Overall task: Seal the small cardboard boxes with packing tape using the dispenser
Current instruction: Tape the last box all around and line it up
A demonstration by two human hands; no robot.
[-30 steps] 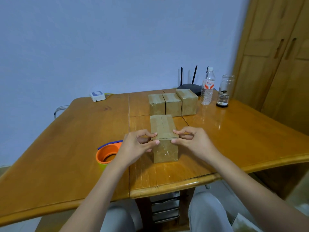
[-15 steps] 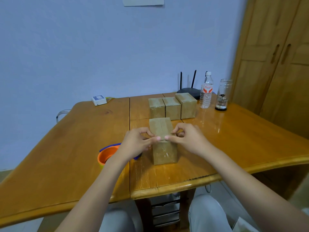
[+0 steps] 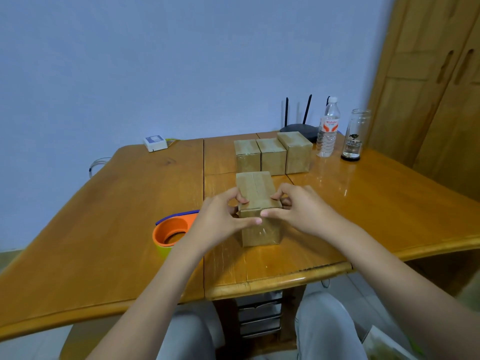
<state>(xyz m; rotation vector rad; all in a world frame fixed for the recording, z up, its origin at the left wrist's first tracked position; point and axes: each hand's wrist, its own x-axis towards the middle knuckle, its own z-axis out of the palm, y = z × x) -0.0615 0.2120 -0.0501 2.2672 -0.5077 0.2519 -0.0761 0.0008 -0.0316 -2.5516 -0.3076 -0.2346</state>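
While three taped cartons (image 3: 272, 155) wait in a row at the far side of the wooden table (image 3: 130, 229), a person seated at its near edge works on a fourth small cardboard box (image 3: 258, 203) standing just in front of them, near the middle seam of the tabletop. The left hand (image 3: 220, 219) and the right hand (image 3: 298, 211) both grip the box, fingers curled over its top edges on either side, thumbs meeting on the glossy near face just under the rim. The box looks light and fairly stiff, though its walls would likely dent under a hard squeeze, and the taped face appears slick; the firm corners and top edges seem the safest places to hold. Its long axis runs away from the person toward the wall, the centre seam of the top flaps following the same line. The orange tape dispenser (image 3: 171, 231) lies on the table just beside the left wrist, untouched. A water bottle (image 3: 327, 128) stands further back.
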